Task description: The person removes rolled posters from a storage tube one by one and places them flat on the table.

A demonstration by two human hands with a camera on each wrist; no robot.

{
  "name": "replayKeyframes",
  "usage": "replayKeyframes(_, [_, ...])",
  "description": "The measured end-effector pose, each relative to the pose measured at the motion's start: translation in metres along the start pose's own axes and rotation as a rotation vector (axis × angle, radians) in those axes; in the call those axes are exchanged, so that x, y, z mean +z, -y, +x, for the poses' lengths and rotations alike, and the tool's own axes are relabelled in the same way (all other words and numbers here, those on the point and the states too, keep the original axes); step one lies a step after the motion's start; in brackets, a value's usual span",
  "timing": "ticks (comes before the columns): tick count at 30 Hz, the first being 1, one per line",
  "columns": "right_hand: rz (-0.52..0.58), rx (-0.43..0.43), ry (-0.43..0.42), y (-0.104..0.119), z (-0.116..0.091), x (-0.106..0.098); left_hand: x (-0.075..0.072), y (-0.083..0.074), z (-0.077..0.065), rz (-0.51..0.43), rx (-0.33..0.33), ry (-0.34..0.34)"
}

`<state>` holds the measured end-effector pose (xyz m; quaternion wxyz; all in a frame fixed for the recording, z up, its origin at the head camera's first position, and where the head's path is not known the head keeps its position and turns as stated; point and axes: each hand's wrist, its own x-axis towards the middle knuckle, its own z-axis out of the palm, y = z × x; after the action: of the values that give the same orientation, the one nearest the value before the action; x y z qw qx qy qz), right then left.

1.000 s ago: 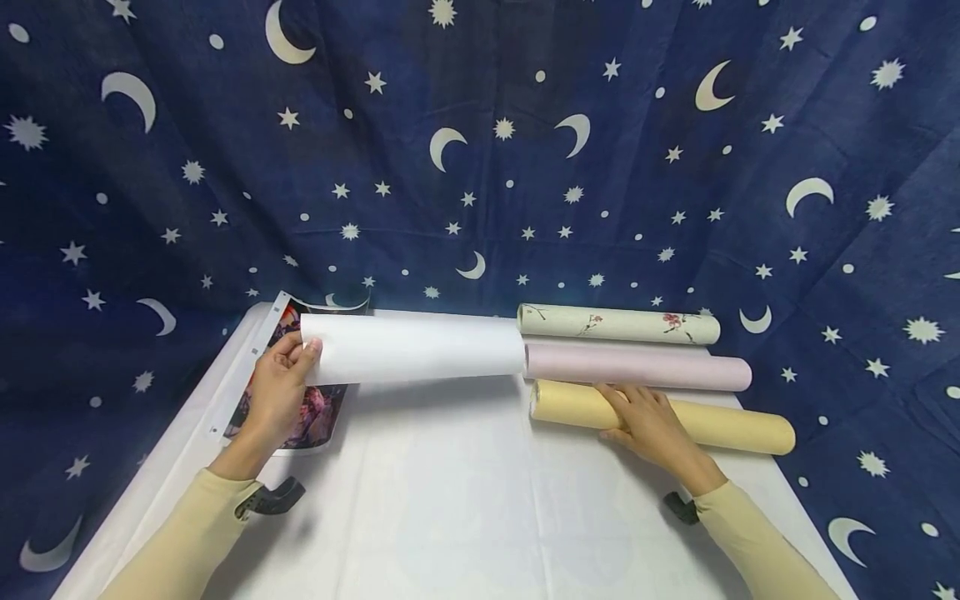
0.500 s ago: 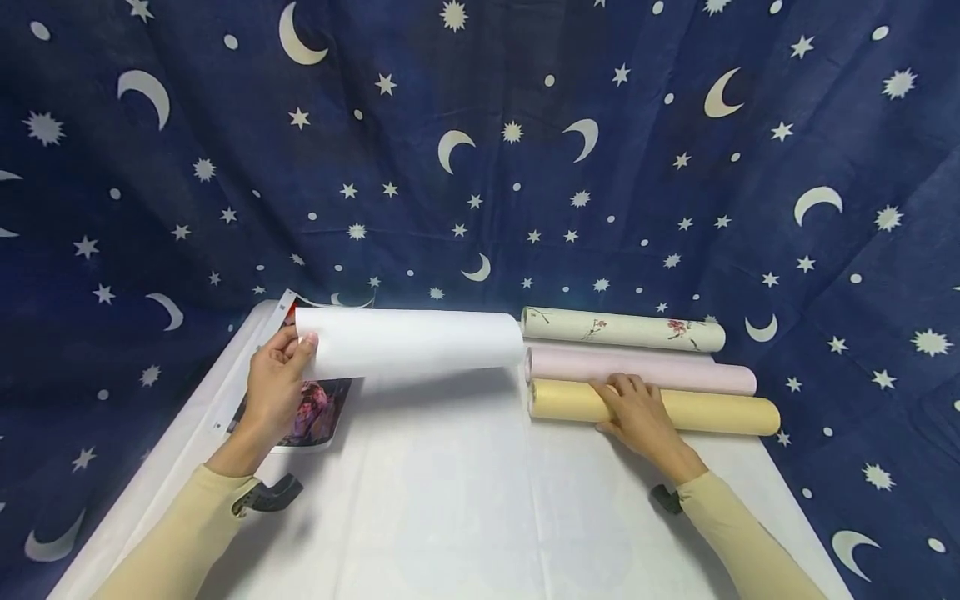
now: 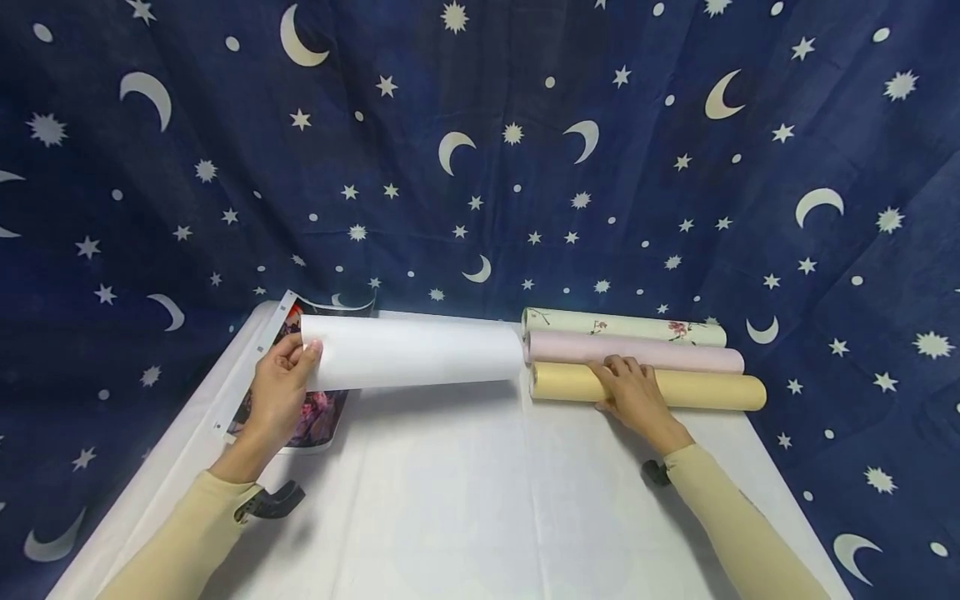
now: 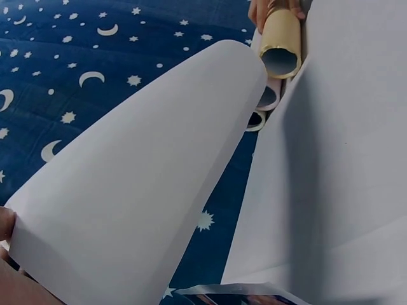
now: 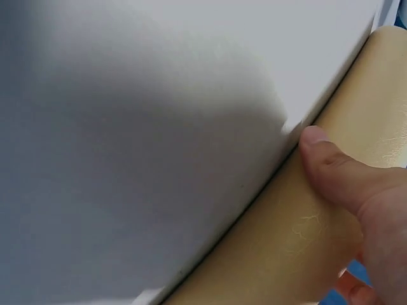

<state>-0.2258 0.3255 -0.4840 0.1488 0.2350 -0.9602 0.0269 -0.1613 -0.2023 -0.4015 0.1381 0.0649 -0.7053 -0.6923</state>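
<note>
My left hand (image 3: 281,392) pinches the left edge of a curved white paper sheet (image 3: 412,352), thumb on its near face. The sheet spans rightward above the table, its far end beside the ends of the rolls. My right hand (image 3: 636,398) grips a yellow wallpaper roll (image 3: 712,390), fingers over the top and the thumb (image 5: 331,165) along its near side. Directly behind lies a pink roll (image 3: 675,352), then a cream roll with red flowers (image 3: 630,325). The left wrist view shows the hollow end of the yellow roll (image 4: 281,61).
A dark, colourful printed sheet (image 3: 318,417) with a white margin lies at the table's left, partly covered by the left hand and the white sheet. White cloth (image 3: 450,500) covers the table. A blue moon-and-star curtain (image 3: 480,167) hangs close behind and along the sides.
My right hand has pushed the yellow roll back against the pink one, and the pink roll has shifted toward the flowered roll. The white sheet's left end rose slightly, then lowered again.
</note>
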Motion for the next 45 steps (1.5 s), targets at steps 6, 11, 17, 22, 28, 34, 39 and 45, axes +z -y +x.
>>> replayKeyframes(6, [0.002,0.012,0.002,-0.002,0.009,0.000,0.000,0.003,-0.006,0.014,-0.028,0.017])
replayKeyframes(11, [0.025,0.026,0.005,0.001,0.005,0.002,-0.002,0.005,-0.012,0.014,-0.007,0.056])
replayKeyframes(17, [0.049,0.035,-0.027,0.017,0.003,-0.010,0.000,0.003,-0.019,-0.031,0.047,0.092])
replayKeyframes(22, [0.084,-0.011,-0.103,0.040,0.004,-0.027,0.007,-0.001,-0.021,-0.025,0.099,0.090])
replayKeyframes(28, [0.166,-0.002,-0.169,0.058,0.006,-0.046,0.018,-0.011,-0.020,0.056,0.205,0.112])
replayKeyframes(34, [0.381,0.020,-0.201,0.069,0.007,-0.070,0.030,-0.021,-0.022,0.152,0.371,0.163])
replayKeyframes(39, [0.520,0.047,-0.169,0.070,0.010,-0.085,0.041,-0.024,-0.025,0.239,0.504,0.231])
replayKeyframes(45, [0.652,0.033,-0.036,0.068,0.011,-0.086,0.050,-0.025,-0.028,0.242,0.615,0.324])
